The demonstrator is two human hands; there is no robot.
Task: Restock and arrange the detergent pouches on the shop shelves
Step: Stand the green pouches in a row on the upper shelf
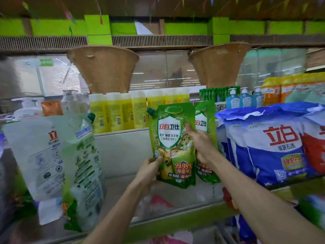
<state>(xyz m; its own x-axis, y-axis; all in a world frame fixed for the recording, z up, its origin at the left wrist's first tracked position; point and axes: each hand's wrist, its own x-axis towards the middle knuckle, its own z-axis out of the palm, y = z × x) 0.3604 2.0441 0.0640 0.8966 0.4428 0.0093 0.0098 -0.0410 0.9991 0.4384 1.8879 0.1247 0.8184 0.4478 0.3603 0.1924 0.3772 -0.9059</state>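
Observation:
A green detergent pouch (171,143) with a shield and a deer on its front stands upright on the white shelf (121,189). My left hand (149,170) grips its lower left corner. My right hand (200,141) holds its right edge, fingers between it and a second green pouch (206,120) standing just behind and to the right. At the left, pale green pouches (84,166) and a white pouch (37,155) show their backs, leaning close to the camera.
Big blue and white detergent bags (274,143) fill the shelf to the right. Yellow bottles (119,113) line the back, with blue pump bottles (244,100) and orange packs (288,88) at the far right. Two woven baskets (103,67) hang above. The shelf floor between the pouch groups is bare.

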